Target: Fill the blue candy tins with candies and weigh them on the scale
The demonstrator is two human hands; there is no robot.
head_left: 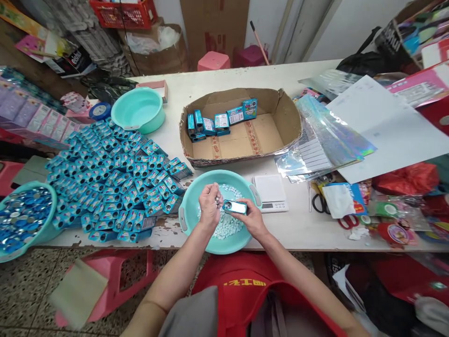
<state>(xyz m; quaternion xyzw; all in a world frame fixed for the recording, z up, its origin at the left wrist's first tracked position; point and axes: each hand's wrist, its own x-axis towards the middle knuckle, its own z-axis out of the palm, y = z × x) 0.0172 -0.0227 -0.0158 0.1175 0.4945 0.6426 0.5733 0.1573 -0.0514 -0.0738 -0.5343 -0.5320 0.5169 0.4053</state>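
Note:
A turquoise basin (191, 189) with small pale candies (227, 228) in its bottom sits at the table's front edge. Over it, my left hand (209, 206) is closed around several candies, some showing at the fingers on its right side. My right hand (254, 220) grips a small blue candy box (235, 207) by its right end. The box lies on its side, and a round hole in its left end faces my left hand, very near the fingers. How full the box is cannot be seen.
A big heap of blue boxes (115, 182) covers the table's left. Behind the basin stands a cardboard tray (238, 140) with several blue boxes. Nearby are a white scale (270, 192), an upper turquoise basin (138, 110), a basin of blue lids (24, 217), scissors (321, 204) and plastic sheets (322, 135).

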